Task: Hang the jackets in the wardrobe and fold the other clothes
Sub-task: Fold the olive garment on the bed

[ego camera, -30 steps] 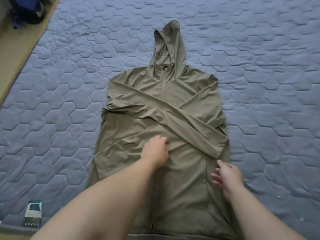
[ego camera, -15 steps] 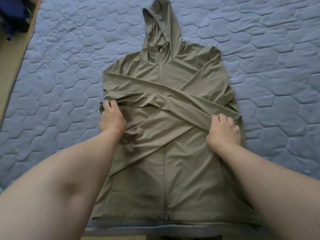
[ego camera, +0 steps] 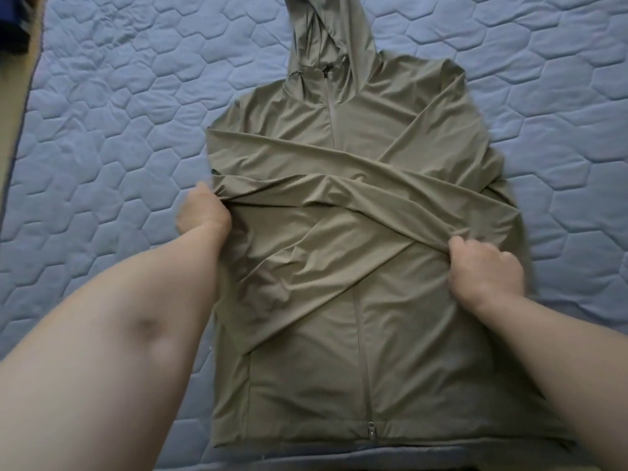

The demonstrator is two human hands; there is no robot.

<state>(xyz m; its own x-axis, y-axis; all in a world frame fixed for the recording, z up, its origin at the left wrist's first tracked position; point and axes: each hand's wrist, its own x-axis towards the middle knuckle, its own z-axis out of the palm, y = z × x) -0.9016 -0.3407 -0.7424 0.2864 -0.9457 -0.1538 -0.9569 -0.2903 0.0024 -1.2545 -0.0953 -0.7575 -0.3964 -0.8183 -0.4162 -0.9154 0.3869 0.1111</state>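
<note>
An olive-green hooded zip jacket (ego camera: 360, 362) lies face up on the blue quilted mattress (ego camera: 112, 107), hood pointing away from me. Both sleeves are folded across the chest and cross each other. My left hand (ego camera: 203, 212) grips the jacket's left edge where the folded sleeve ends, fingers curled into the cloth. My right hand (ego camera: 482, 266) grips the right side at the other sleeve fold, fingers curled round bunched fabric. The zip pull sits at the hem near me.
The mattress spreads wide on both sides of the jacket. A strip of tan floor (ego camera: 13, 107) runs along the left edge, with a dark blue object (ego camera: 15, 18) at the top left corner.
Both hands moved out from the jacket's middle to its two side edges and closed on the fabric there. The view came closer to the jacket.
</note>
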